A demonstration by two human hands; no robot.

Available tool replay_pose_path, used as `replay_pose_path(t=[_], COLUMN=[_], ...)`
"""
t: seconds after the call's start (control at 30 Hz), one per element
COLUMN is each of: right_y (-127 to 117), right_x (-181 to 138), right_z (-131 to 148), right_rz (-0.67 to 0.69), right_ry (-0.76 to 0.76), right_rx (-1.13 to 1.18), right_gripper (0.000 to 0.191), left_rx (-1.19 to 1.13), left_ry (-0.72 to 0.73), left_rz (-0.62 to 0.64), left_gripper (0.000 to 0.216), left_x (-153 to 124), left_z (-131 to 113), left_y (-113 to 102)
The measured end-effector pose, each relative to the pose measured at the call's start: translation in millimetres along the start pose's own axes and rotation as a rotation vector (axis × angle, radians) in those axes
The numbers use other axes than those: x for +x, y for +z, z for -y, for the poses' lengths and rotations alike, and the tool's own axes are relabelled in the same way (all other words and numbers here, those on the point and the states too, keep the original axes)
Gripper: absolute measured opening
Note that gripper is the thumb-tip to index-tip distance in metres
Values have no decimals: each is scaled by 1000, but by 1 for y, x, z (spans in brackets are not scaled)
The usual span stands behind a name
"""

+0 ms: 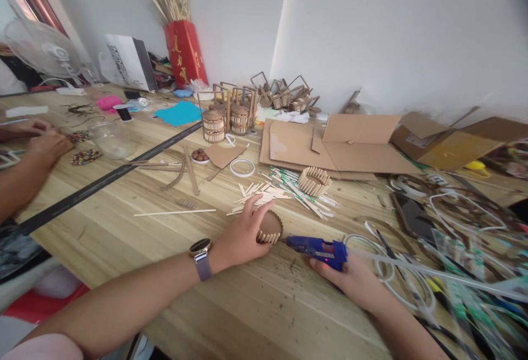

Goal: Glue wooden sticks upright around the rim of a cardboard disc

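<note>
My left hand (pixel 241 233), a watch on its wrist, curls around a small round cardboard base (pixel 270 224). Short wooden sticks stand along the near part of the base's rim. In my right hand (pixel 358 277) is a blue hot glue gun (pixel 317 248) with a red light showing and a long clear glue stick out of its back. The gun's nozzle points at the rim, close to the sticks; whether it touches is too small to tell. Just beyond my left hand lie loose cut sticks (pixel 259 190). A ring of upright sticks (pixel 314 181) sits behind them.
Flat cardboard (pixel 297 145) lies at the back, near small lidded baskets (pixel 214 123). A phone (pixel 413 217), coiled tubing and tools crowd the right. At far left, another person's hands (pixel 47 142) work beside a glass jar (pixel 111 138). One long stick (pixel 175 213) lies left of me.
</note>
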State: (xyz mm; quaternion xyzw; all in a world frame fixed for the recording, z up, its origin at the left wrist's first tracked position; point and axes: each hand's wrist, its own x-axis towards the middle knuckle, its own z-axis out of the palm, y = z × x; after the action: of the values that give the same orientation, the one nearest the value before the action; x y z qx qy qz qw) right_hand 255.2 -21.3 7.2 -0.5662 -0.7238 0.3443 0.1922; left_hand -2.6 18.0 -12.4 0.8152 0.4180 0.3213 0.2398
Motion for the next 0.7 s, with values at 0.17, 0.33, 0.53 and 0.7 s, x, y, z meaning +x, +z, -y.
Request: replay_pose_path(t=[0.17, 0.33, 0.53, 0.7], right_y=[0, 1, 3, 2], right_x=[0, -1, -1, -1], right_z=[4, 5, 1, 4], right_rz=[-5, -2, -10, -9], right_ry=[2, -6, -18, -19], right_rx=[-43, -65, -82, -99], right_gripper=[41, 41, 39, 39], left_rx=[-1, 14, 24, 36], left_ry=[3, 6, 5, -6], left_rz=[3, 11, 9, 9], left_gripper=[89, 88, 86, 87], left_x=[0, 0, 0, 0], left_z=[-1, -2, -2, -1], left_y=[-1, -1, -1, -1])
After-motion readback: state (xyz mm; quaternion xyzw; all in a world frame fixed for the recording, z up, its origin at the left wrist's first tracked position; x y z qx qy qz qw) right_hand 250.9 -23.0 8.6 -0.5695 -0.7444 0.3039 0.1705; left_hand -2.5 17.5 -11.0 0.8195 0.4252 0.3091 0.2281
